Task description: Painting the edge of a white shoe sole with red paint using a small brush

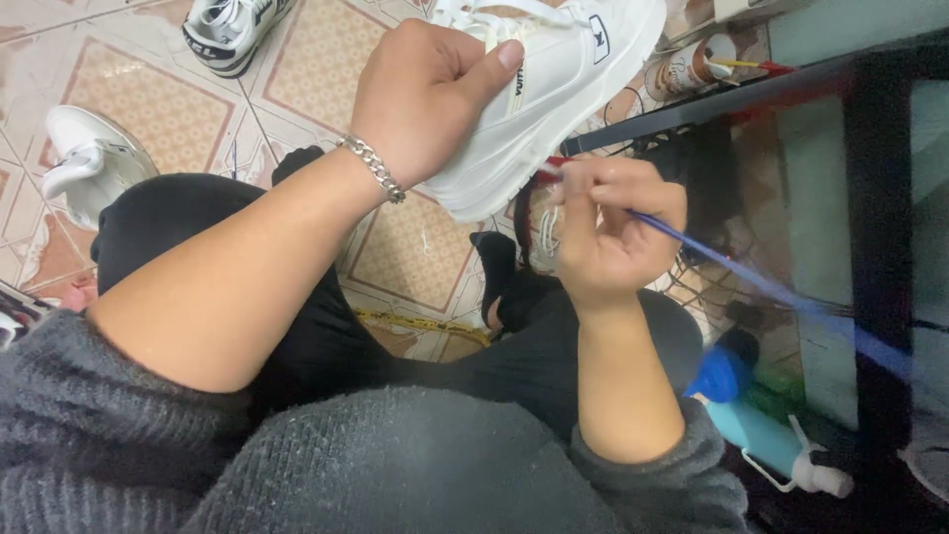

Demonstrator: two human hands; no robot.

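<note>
My left hand (425,94) is clamped on a white sneaker (554,89), thumb pressed along its upper, holding it raised over my lap with the sole edge turned toward me. The sneaker is white throughout, thick-soled, with white laces at the top edge of the view. A small dark square label sits on its side near the upper right, and a narrow pale strip with dark lettering runs down beside my thumb. A silver chain bracelet (374,166) circles my left wrist.

My right hand (613,227) is closed, fingers pinched together on a thin blue brush handle (751,282), which slants down to the right and blurs out toward the frame's edge. The working end meets the sneaker's lower sole edge, where a spot of red shows; the tip itself is hidden behind my fingers.

At upper right, a round paper cup (692,64) with a brown-and-white printed wrap lies beside a dark table edge (712,99), a red-tipped stick across it. At lower right stands a pale blue bottle (761,435) with a darker blue cap and a white loop-shaped fitting at its end.

On the tiled floor (129,109), a second white sneaker (232,30) with dark lettering on its side lies at upper left, and a third sneaker (89,163) rests at far left, beside my knee.
</note>
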